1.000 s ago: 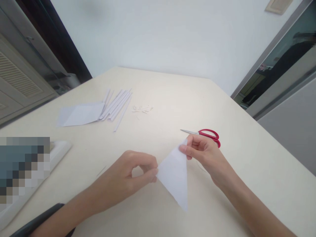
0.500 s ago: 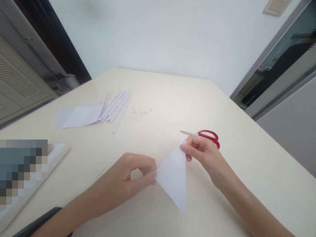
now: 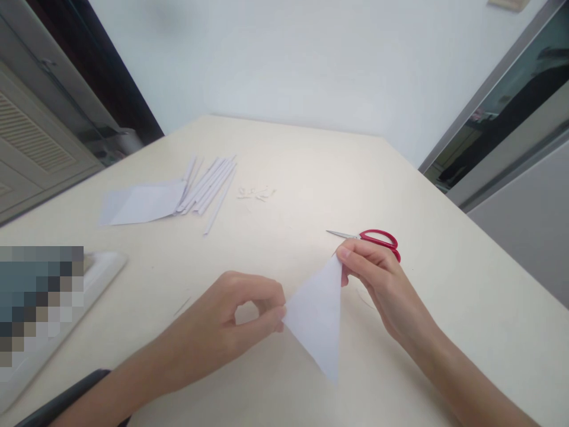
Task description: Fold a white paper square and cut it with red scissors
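A white triangular sheet of paper (image 3: 315,314) is stretched above the table between both hands, one point hanging down toward me. My left hand (image 3: 251,305) pinches its left corner between thumb and fingertips. At the top corner, the thumb and fingers of my right hand (image 3: 368,264) are closed on the paper. Just behind my right hand lies a pair of scissors (image 3: 380,237) with red handles, its blades pointing left; part of one handle is covered by the hand.
On the cream table (image 3: 306,172), white paper sheets (image 3: 142,201) lie at the left beside several narrow paper strips (image 3: 208,187). Small white scraps (image 3: 255,193) are scattered near them. A white-framed object (image 3: 104,273), partly blurred out, stands at the left edge.
My right hand has shifted slightly right and up with the paper's top corner. My left hand keeps its pinch with little movement. The whole view has tilted a little.
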`<action>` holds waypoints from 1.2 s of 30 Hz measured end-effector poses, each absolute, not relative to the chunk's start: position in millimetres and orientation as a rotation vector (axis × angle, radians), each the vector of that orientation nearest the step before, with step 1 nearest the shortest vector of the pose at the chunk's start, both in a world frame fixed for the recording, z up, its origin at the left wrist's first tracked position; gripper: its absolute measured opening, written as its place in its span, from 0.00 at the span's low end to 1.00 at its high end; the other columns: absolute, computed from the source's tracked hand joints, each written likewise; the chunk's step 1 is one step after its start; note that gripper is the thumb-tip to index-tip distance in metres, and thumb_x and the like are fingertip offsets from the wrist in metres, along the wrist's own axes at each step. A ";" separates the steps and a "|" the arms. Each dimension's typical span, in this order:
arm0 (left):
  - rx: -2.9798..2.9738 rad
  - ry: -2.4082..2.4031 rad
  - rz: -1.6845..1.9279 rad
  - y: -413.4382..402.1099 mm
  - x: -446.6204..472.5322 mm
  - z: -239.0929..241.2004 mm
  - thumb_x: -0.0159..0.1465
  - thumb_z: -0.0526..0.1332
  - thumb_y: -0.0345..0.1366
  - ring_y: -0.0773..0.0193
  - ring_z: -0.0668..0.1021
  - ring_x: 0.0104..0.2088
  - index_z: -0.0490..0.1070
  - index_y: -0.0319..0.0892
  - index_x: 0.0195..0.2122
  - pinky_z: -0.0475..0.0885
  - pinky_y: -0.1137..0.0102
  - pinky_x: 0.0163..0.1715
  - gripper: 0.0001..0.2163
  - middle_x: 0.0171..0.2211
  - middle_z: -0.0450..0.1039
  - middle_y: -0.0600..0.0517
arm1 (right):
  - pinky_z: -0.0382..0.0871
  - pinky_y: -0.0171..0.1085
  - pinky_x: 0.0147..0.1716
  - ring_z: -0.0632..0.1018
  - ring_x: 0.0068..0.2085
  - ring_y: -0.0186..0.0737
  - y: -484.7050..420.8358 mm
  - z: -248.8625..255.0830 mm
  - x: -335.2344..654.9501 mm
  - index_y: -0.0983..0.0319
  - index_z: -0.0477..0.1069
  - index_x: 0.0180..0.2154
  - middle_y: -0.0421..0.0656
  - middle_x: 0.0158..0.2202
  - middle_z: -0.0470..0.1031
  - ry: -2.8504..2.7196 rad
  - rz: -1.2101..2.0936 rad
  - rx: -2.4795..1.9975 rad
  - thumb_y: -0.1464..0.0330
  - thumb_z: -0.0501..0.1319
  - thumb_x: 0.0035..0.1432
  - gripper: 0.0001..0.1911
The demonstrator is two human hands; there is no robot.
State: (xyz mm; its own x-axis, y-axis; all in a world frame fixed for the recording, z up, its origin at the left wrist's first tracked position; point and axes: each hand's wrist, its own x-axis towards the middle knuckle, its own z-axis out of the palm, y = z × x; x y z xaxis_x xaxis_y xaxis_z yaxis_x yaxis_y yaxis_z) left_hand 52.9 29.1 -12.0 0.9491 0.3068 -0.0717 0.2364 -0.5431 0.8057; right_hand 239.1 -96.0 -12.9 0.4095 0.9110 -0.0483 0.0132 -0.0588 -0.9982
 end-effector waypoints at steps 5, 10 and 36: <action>2.145 0.376 0.107 27.9 53.0 -11.9 0.65 0.54 0.32 0.68 0.75 0.28 0.70 0.42 0.24 0.65 0.75 0.32 0.12 0.24 0.73 0.59 | 0.59 0.36 0.34 0.67 0.30 0.35 -96.0 -13.3 240.2 0.62 0.65 0.22 0.37 0.23 0.65 -0.889 0.906 -1.436 0.65 0.56 0.66 0.19; 2.117 0.371 0.123 27.8 52.4 -12.4 0.64 0.55 0.31 0.70 0.75 0.27 0.70 0.42 0.24 0.65 0.76 0.32 0.12 0.23 0.73 0.59 | 0.61 0.35 0.32 0.68 0.29 0.35 -93.2 -11.4 242.9 0.63 0.72 0.27 0.40 0.26 0.69 -0.904 0.952 -1.435 0.60 0.54 0.67 0.19; 1.700 0.434 0.387 40.0 46.8 -17.2 0.65 0.57 0.35 0.72 0.71 0.26 0.68 0.43 0.24 0.64 0.79 0.27 0.12 0.22 0.69 0.60 | 0.65 0.29 0.30 0.72 0.27 0.29 -97.6 -9.8 233.3 0.60 0.72 0.26 0.34 0.22 0.71 -0.848 1.056 -1.478 0.67 0.65 0.59 0.10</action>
State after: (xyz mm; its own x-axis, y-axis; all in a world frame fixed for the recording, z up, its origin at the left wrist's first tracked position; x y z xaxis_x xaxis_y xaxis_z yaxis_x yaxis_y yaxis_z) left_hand 46.8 40.0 -17.2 0.8718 0.4896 0.0137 0.0703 -0.1529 0.9857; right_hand 233.3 -97.6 -9.8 0.3521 0.9207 -0.1681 -0.0349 -0.1665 -0.9854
